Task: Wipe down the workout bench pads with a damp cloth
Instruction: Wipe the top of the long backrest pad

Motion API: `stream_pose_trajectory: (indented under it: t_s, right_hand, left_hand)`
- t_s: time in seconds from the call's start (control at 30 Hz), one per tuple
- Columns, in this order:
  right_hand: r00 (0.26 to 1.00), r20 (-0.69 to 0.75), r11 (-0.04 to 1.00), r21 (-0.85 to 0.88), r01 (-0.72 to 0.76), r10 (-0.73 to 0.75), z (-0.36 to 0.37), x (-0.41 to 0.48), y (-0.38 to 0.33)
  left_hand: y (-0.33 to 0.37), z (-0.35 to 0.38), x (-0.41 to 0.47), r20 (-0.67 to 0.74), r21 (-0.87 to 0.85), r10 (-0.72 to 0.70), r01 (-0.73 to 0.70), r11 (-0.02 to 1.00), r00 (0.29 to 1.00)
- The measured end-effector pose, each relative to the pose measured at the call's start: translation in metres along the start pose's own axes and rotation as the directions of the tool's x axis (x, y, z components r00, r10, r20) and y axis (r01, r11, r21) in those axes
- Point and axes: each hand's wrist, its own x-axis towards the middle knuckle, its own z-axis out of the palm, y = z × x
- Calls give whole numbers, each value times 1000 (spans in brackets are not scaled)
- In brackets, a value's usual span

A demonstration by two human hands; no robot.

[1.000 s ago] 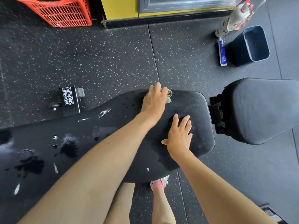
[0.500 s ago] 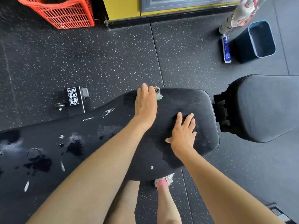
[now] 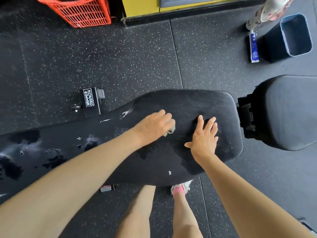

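The long black back pad (image 3: 197, 103) of the bench runs from the left edge to the centre right, with wet patches and streaks on its left part. My left hand (image 3: 152, 125) lies flat on a small pale green cloth (image 3: 171, 130) and presses it onto the middle of the pad. Only a corner of the cloth shows under my fingers. Just to its right, my right hand (image 3: 204, 138) rests flat on the pad with fingers spread. The separate seat pad (image 3: 288, 109) stands to the right, past the hinge.
A black bench foot labelled Hammer Strength (image 3: 90, 100) sits on the speckled rubber floor beyond the pad. A red crate (image 3: 77, 11) is at the back left. A dark blue bin (image 3: 295, 35) and a white and blue tube (image 3: 253, 47) are at the back right. My shoe (image 3: 180, 188) is under the pad's near edge.
My left hand has slid the cloth from the pad's far edge back toward the middle of the pad. My right hand has stayed flat in the same place.
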Motion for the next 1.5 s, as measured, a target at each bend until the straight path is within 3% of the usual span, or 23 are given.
stream_pose_trajectory:
  t_s: [0.07, 0.13, 0.2, 0.27, 0.33, 0.4, 0.47, 0.53, 0.57, 0.67, 0.73, 0.77, 0.83, 0.9, 0.93, 1.0, 1.07, 1.17, 1.23, 1.3, 1.37, 1.47, 1.5]
  right_hand:
    - [1000, 2, 1000, 1, -5, 5, 0, -1, 0]
    - [1000, -2, 1000, 2, -9, 9, 0, -1, 0]
    - [1000, -6, 1000, 14, -16, 16, -1, 0, 0]
    - [1000, -12, 999, 30, -15, 15, -1, 0, 1]
    - [1000, -25, 999, 51, 0, 1, 0, -2, 3]
    - [999, -35, 996, 86, 22, -19, 2, -5, 7]
    - [998, -58, 991, 129, 44, -37, 4, -9, 10]
    - [994, -92, 984, 163, 71, -56, 8, -14, 14]
    - [992, -110, 982, 169, 83, -65, 10, -16, 15]
    - [986, -152, 972, 216, 97, -65, 21, -31, 19]
    - [985, -163, 964, 246, 100, -61, 28, -41, 21]
    - [986, -157, 962, 254, 96, -57, 32, -46, 24]
    - [989, -141, 961, 262, 87, -51, 38, -56, 31]
    - [991, -131, 961, 267, 69, -34, 42, -63, 39]
    - [991, -130, 963, 263, 61, -27, 44, -66, 43]
    - [991, -132, 968, 241, 62, -30, 48, -71, 51]
    - [990, -136, 973, 220, 74, -45, 50, -74, 59]
    - [989, -134, 977, 196, 86, -60, 52, -78, 66]
    - [991, -127, 976, 207, 71, -46, 54, -81, 68]
    - [994, -106, 973, 228, 44, -20, 58, -87, 70]
    - [996, -85, 971, 238, 17, 3, 63, -92, 75]
    - [997, -72, 975, 223, 15, 1, 67, -98, 83]
    - [997, -74, 975, 223, 22, -6, 68, -99, 84]
  left_hand:
    - [-24, -4, 0, 30, 21, -93, 92, 996, 995]
    - [-36, -6, 2, 37, -80, -453, 454, 887, 891]
    - [-22, -7, 1, 28, -115, -559, 558, 822, 829]
    - [-1, -1, -4, 87, -66, -287, 293, 954, 954]
    - [2, 2, -11, 130, 57, 85, -93, 994, 988]
    - [-16, -3, -13, 96, 68, 152, -159, 985, 984]
    - [-31, -7, -9, 65, -112, -211, 218, 970, 975]
    - [-21, -5, -9, 54, -200, -611, 608, 768, 790]
    - [-8, -4, -10, 55, -197, -650, 646, 737, 758]
    - [34, 14, -21, 107, -116, -252, 264, 958, 962]
    - [33, 17, -28, 74, -7, 75, -74, 997, 994]
    - [27, 14, -29, 82, 14, 115, -117, 993, 990]
    - [16, 10, -26, 124, -94, -143, 155, 983, 982]
    - [22, 14, -24, 55, -217, -582, 578, 786, 812]
    - [36, 13, -25, 49, -236, -675, 665, 709, 736]
    - [71, 21, -33, 39, -243, -566, 558, 794, 823]
    - [99, 29, -51, 26, -230, -218, 218, 948, 976]
    - [92, 26, -59, 64, -201, 43, -29, 979, 997]
    - [75, 24, -52, 98, -241, -197, 216, 946, 975]
    - [72, 22, -49, 59, -274, -587, 579, 768, 807]
    - [93, 20, -51, 85, -309, -667, 656, 688, 740]
    - [134, 34, -69, 144, -361, -192, 232, 903, 971]
    - [135, 37, -73, 134, -349, -14, 61, 935, 991]
